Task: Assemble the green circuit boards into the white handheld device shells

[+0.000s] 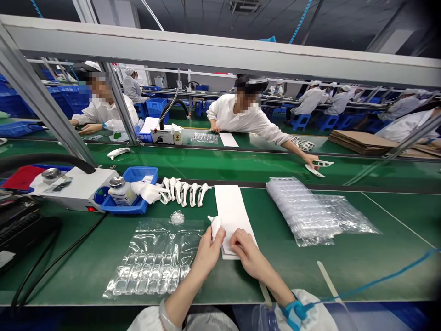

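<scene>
My left hand (209, 248) is closed around a white plastic part (215, 225) with a narrow pointed tip, held up over the near left edge of a long white card strip (230, 209). Just right of it, my right hand (246, 248) hovers over or rests on the strip, its fingers curled together; whatever they may pinch is hidden. A clear plastic sheet of pockets (151, 271) lies flat to the left of my hands, with a small crumpled clear piece (177, 217) at its top edge. Several similar white curved parts (185, 192) stand in a row beyond.
A blue tray (126, 207) holding a jar (120, 191) stands at left beside a white box device (79, 184). Stacked clear pocket sheets (299, 209) lie at right. A blue wrist cord (375, 278) trails right. Across the green belt (220, 166), a co-worker's hand (311, 160) grips a white part.
</scene>
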Available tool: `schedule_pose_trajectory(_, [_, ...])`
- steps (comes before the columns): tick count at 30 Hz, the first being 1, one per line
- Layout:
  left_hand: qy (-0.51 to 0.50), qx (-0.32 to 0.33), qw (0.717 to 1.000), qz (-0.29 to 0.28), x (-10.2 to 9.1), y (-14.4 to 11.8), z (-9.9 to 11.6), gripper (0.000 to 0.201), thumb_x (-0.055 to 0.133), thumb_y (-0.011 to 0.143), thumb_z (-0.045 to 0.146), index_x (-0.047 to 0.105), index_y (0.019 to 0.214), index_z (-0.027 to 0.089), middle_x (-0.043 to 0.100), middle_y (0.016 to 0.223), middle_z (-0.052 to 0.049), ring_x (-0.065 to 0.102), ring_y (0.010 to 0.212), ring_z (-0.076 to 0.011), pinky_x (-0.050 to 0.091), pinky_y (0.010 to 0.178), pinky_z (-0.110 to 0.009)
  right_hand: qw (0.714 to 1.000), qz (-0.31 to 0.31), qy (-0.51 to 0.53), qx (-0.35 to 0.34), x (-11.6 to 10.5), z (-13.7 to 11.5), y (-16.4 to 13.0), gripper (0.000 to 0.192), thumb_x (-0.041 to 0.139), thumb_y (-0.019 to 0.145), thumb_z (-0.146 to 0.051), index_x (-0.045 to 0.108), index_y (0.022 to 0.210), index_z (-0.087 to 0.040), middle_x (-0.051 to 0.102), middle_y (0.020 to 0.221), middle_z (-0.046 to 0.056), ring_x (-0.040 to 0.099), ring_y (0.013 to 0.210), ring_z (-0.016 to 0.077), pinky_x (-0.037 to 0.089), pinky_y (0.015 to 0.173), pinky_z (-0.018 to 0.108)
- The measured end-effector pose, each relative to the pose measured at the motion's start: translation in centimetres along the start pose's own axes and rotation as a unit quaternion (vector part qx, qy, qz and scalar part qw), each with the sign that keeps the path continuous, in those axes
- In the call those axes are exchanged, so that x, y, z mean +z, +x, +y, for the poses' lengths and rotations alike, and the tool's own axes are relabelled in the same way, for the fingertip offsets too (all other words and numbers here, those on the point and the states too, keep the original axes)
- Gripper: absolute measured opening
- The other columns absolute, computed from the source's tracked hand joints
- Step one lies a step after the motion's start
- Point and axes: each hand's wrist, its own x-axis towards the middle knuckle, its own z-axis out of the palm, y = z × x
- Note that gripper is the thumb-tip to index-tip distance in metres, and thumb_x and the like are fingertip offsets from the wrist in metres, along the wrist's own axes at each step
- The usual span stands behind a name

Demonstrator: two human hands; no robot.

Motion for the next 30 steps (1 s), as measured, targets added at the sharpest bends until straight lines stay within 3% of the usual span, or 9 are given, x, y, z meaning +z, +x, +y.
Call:
schedule_pose_trajectory(3, [0.015,0.017,1.0,-0.019,-0.1,-0.5,1.1,0.041,0.06,0.078,0.055,0.063,0.083,0.015,0.066,0.082,-0.007,0.061,0.083,-0.0209,0.045,0.081,-0.031,0.997,0.024,0.079,0.014,-0.9,-1.1,-0.5,0.018,0.043,0.093,-0.021,0.046,0.076,-0.02,0.048,0.074,-0.001,0.045,0.071,0.0145,0.037,0.069,0.028])
schedule_pose_trajectory(6, [0.017,0.015,0.999,-0.048,-0.4,-1.9,2.4,0.044,0.051,0.083,0.058,0.06,0.079,0.015,0.061,0.065,-0.002,0.058,0.062,-0.0154,0.046,0.063,-0.027,0.989,0.02,0.148,0.025,-1.6,-3.5,-0.9,0.022,0.044,0.094,-0.028,0.045,0.074,-0.02,0.047,0.072,-0.002,0.043,0.067,0.013,0.036,0.064,0.026])
schedule_pose_trajectory(11, [-0.089,-0.07,0.992,-0.054,-1.2,-4.9,3.0,0.054,0.042,0.083,0.066,0.058,0.077,0.014,0.05,0.047,0.003,0.042,0.04,-0.0092,0.031,0.042,-0.021,0.966,-0.041,0.253,0.017,-0.7,-7.6,-0.8,0.021,0.045,0.094,-0.029,0.048,0.075,-0.02,0.055,0.071,-0.001,0.053,0.067,0.0133,0.041,0.065,0.026])
schedule_pose_trajectory(17, [-0.149,-0.087,0.985,-0.008,-2.2,-6.9,2.6,0.054,0.048,0.08,0.066,0.057,0.068,0.014,0.055,0.048,0.0,0.048,0.044,-0.0111,0.036,0.046,-0.022,0.975,-0.013,0.22,0.03,1.5,-8.8,0.2,0.02,0.044,0.094,-0.028,0.049,0.077,-0.02,0.048,0.072,-0.004,0.051,0.054,0.0087,0.042,0.055,0.024])
schedule_pose_trajectory(21, [-0.155,-0.085,0.984,0.016,-2.3,-7.6,3.0,0.058,0.048,0.078,0.069,0.061,0.078,0.012,0.056,0.049,0.001,0.049,0.045,-0.0117,0.038,0.049,-0.024,0.977,-0.001,0.212,0.028,2.1,-9.0,0.4,0.022,0.043,0.095,-0.031,0.047,0.076,-0.021,0.047,0.072,-0.003,0.049,0.055,0.0093,0.041,0.05,0.022])
schedule_pose_trajectory(30, [-0.169,-0.107,0.98,-0.004,-2.6,-7.7,1.7,0.057,0.045,0.08,0.069,0.059,0.076,0.014,0.052,0.047,0.002,0.044,0.041,-0.0097,0.033,0.045,-0.023,0.985,0.008,0.166,0.036,2.8,-8.8,0.1,0.02,0.043,0.095,-0.027,0.049,0.077,-0.02,0.049,0.072,-0.002,0.049,0.061,0.0104,0.04,0.057,0.023])
